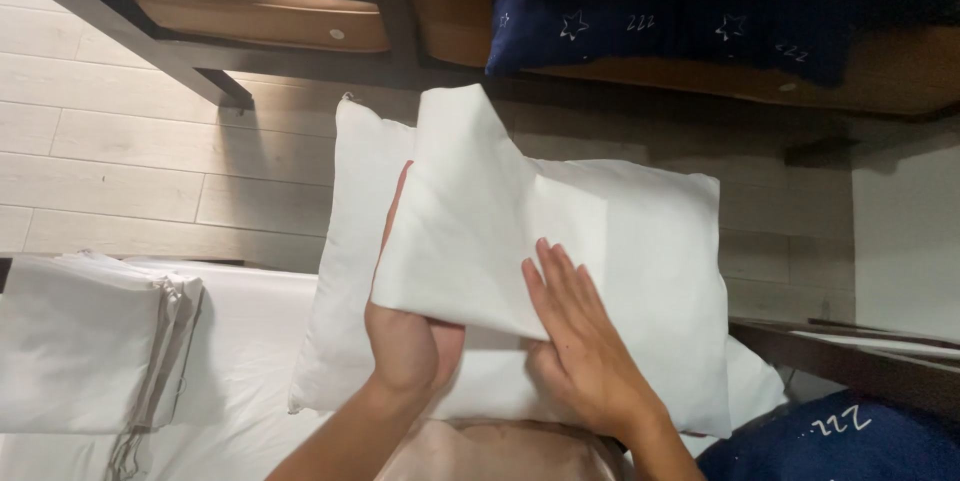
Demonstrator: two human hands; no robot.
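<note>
The left hand (408, 336) reaches into the open end of a white pillowcase (560, 241). Its fingers are hidden under the cloth, so its grip cannot be determined; only the palm, the wrist and the thumb edge show. The right hand (580, 336) lies flat on top of the pillowcase, fingers spread wide and pointing away from the person, holding nothing and pressing the cloth down.

The pillowcase extends forward and to the right of both hands. One loose corner stands up ahead of the left hand. A white pillow (350, 241) lies under the pillowcase. Its bare part shows to the left of the left hand, and a further bare part shows just right of the right wrist.

Both items rest on a bed with a white sheet (250, 361), which runs to the left of the left hand. A stack of folded white cloth (90, 346) lies well left of that hand, apart from the pillow.

Beyond the hands is a pale plank floor (110, 151). Above it runs a wooden bunk frame (250, 11) carrying dark blue bedding (680, 1) with a white star pattern. More dark blue bedding (830, 441) sits to the right of the right forearm.
</note>
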